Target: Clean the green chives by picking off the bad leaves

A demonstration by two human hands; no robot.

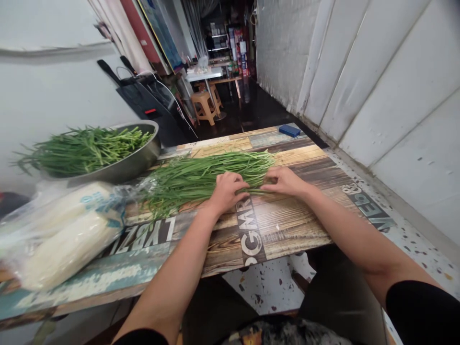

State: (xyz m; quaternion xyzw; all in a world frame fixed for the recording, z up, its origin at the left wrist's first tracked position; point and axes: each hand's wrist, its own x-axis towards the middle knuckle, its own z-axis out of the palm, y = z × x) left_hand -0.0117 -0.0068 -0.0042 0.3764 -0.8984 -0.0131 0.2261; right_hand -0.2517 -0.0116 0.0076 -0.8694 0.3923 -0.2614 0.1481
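Note:
A loose pile of long green chives (201, 175) lies across the printed wooden table (287, 225). My left hand (227, 190) is curled over the near edge of the pile, fingers closed on a few stalks. My right hand (283, 181) pinches the same stalks a little to the right, fingers pressed together. The stalks run between the two hands, flat on the table.
A metal bowl (136, 160) of green stems stands at the back left. White radishes in a clear plastic bag (68, 230) lie at the near left. A small blue object (289, 130) sits at the far table edge. White wall panels run along the right.

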